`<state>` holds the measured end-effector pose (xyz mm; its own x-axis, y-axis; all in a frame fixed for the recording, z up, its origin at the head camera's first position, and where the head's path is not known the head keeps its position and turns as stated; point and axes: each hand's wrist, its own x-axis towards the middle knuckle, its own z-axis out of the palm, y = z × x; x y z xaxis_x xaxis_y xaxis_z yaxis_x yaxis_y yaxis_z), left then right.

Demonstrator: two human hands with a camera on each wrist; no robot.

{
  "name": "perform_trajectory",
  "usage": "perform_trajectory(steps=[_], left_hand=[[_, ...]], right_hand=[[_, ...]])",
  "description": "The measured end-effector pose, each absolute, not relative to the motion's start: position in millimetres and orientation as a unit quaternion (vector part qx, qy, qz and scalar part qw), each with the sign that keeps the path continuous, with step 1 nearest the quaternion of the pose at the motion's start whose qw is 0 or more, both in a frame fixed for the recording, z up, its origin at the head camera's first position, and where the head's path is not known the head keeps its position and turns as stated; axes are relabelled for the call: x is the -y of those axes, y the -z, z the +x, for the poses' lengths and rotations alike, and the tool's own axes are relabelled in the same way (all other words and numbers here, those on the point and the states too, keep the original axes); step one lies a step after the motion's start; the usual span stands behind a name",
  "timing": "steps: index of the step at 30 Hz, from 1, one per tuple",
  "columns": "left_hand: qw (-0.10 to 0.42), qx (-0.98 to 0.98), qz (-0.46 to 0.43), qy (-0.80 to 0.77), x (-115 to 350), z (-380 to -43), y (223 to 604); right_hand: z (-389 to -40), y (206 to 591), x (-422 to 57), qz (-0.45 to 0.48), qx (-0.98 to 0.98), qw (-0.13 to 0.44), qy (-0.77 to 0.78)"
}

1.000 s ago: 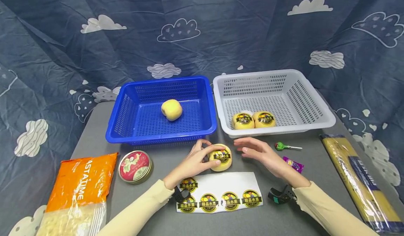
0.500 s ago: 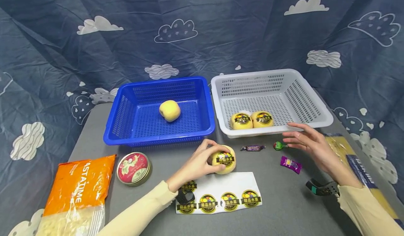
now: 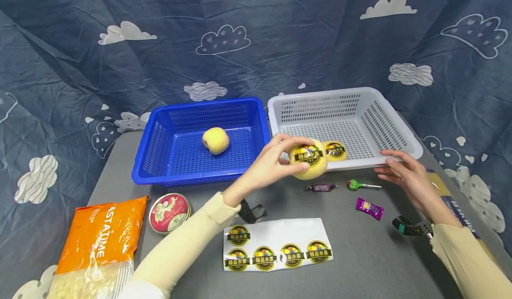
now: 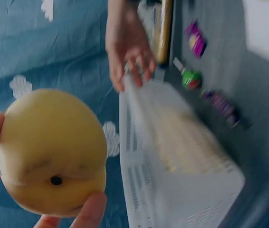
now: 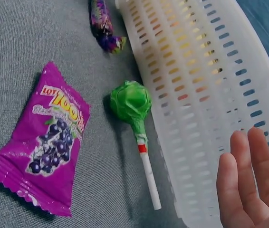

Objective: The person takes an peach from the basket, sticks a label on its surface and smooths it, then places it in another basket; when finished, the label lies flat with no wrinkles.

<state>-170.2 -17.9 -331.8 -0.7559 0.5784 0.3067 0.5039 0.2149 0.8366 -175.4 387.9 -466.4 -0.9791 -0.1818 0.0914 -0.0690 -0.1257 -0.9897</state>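
Note:
My left hand (image 3: 282,159) grips a yellow apple (image 3: 312,165) between thumb and fingers. A round black-and-gold fruit sticker is on the apple's upper side, and a dark pit at one end shows in the left wrist view on the apple (image 4: 51,152). The apple is raised over the front wall of the white basket (image 3: 376,162). Behind it, inside this basket, a stickered apple (image 3: 335,151) is partly visible. My right hand (image 3: 412,179) is at the basket's front right corner; its straight fingers (image 5: 241,175) lie along the outer wall in the right wrist view.
A blue basket (image 3: 200,174) holds one plain apple (image 3: 216,140). In front lie a sticker sheet (image 3: 280,230), a lollipop (image 3: 354,185), a purple candy (image 3: 369,208) and a wrapped candy (image 3: 321,187). A round tin (image 3: 170,212) and pasta bags (image 3: 104,232) flank the left side.
The left hand has lifted the stickered apple from beside the sticker sheet up and right to the white basket. The right hand moved right, away from the apple, to that basket's front right corner.

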Motion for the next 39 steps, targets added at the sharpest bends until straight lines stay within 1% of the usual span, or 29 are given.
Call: perform_trajectory(steps=[2, 6, 9, 11, 14, 18, 19, 22, 24, 27, 29, 32, 33, 35, 36, 39], left_hand=[[0.019, -0.793, 0.333, -0.51, 12.7, -187.9, 327.7], [0.01, -0.814, 0.324, -0.483, 1.0, -223.8, 326.4], [0.035, -0.819, 0.304, -0.485, -8.8, -245.4, 329.7], [0.061, -0.827, 0.281, -0.483, -15.7, -256.4, 333.0], [0.101, -0.84, 0.235, -0.479, -25.9, -269.2, 335.4], [0.123, -0.853, 0.194, -0.469, -37.2, -281.7, 335.2], [0.125, -0.858, 0.187, -0.462, -39.7, -284.4, 335.1], [0.139, -0.862, 0.168, -0.457, -45.7, -289.9, 335.1], [0.152, -0.865, 0.152, -0.453, -49.2, -293.0, 336.2], [0.161, -0.867, 0.116, -0.457, -52.8, -296.2, 337.6], [0.161, -0.869, 0.088, -0.459, -55.5, -299.5, 341.2], [0.142, -0.881, 0.061, -0.446, -60.6, -305.5, 351.4], [0.121, -0.887, 0.063, -0.441, -63.3, -314.1, 363.6], [0.112, -0.911, 0.066, -0.391, -66.8, -315.9, 369.0], [0.112, -0.922, 0.067, -0.364, -68.3, -315.3, 370.6], [0.135, -0.941, 0.078, -0.3, -70.3, -307.7, 367.2]], right_hand=[[-182.6, 482.8, -399.0, -0.083, -0.657, 0.032, 0.748], [-171.7, 460.3, -381.7, -0.071, -0.66, 0.029, 0.747], [-168.7, 451.4, -376.2, -0.076, -0.658, 0.036, 0.748], [-179.4, 474.3, -392.6, -0.076, -0.66, 0.038, 0.747], [-182.6, 479.9, -396.0, -0.079, -0.65, 0.04, 0.755], [-180.1, 472.5, -391.5, -0.073, -0.671, 0.043, 0.737], [-181.3, 475.9, -393.2, -0.064, -0.682, 0.035, 0.727], [-175.4, 464.6, -386.0, -0.06, -0.687, 0.034, 0.723], [-173.5, 464.1, -384.7, -0.053, -0.699, 0.021, 0.713], [-172.3, 459.3, -382.2, -0.059, -0.709, 0.022, 0.702], [-174.5, 464.1, -385.2, -0.052, -0.721, 0.021, 0.691], [-180.1, 477.9, -394.3, -0.035, -0.73, 0.017, 0.683], [-181.2, 480.8, -396.1, -0.03, -0.734, 0.015, 0.678], [-181.8, 481.1, -397.7, -0.039, -0.718, 0.021, 0.694], [-182.3, 482.6, -398.5, -0.04, -0.709, 0.02, 0.703], [-181.7, 482.3, -398.2, -0.049, -0.695, 0.024, 0.717]])
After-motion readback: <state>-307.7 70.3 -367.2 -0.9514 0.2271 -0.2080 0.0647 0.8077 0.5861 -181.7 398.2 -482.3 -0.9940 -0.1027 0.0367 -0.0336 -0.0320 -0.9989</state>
